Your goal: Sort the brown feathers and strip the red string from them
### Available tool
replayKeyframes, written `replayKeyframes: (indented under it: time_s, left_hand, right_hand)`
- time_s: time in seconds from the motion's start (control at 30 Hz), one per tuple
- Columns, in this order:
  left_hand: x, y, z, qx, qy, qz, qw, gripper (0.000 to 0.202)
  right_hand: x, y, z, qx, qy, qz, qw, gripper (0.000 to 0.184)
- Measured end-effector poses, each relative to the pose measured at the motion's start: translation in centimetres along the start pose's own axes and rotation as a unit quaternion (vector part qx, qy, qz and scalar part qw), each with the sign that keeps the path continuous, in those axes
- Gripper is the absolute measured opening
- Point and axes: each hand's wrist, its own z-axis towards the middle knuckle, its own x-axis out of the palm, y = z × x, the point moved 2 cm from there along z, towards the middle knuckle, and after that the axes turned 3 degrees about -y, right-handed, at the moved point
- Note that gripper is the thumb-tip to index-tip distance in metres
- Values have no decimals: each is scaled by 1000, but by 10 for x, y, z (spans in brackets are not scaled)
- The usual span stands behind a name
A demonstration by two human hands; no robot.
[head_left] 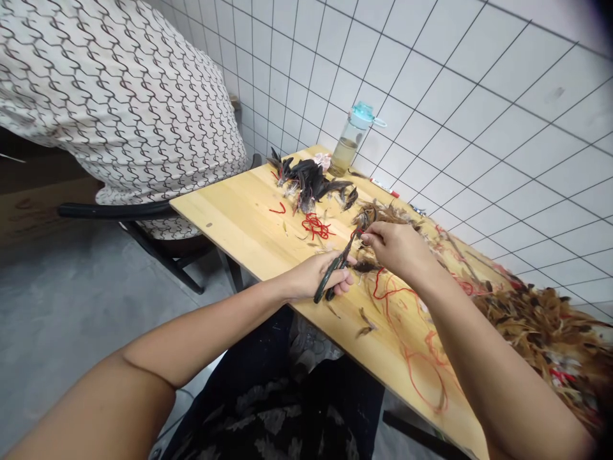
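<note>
My left hand (313,276) is closed round a pair of dark-handled scissors (328,281), with the blades pointing up and away toward my other hand. Close to the scissor tips, my right hand (400,249) pinches a red string (357,232); its fingertips are partly turned from view. Dark feathers (368,266) lie just under the two hands. A longer red string (383,294) runs from below my right hand across the wooden table (268,255) toward the near edge.
Black feathers (309,182) and a red string tangle (316,225) lie farther back. A water bottle (347,144) and a red marker (384,187) stand near the tiled wall. Brown feathers (541,326) cover the right end. A person in a patterned shirt (158,102) sits at left.
</note>
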Motion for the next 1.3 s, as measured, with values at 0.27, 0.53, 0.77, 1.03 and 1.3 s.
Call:
replayKeyframes:
  time_s: [0.27,0.53,0.77,1.03,1.3]
  left_hand:
    - [-9,-10,-6,28,-73,-12,997,35]
    - [3,4,-12,-63,-17,-91,994,47]
    - [18,21,-10,-105,8,-156,982,47]
    - [30,16,-7,-52,9,-112,992,47]
    - [23,19,5,-16,-3,16,1000,44]
  right_hand:
    - [2,-14,-4,-2,32,35,999,27]
    - [1,-19,-9,23,10,76,997,26]
    - [-1,-25,-8,37,-64,81,994,28]
    - [8,-13,-13,40,-21,-53,998,36]
    - [18,-9,-13,5,7,-94,996,35]
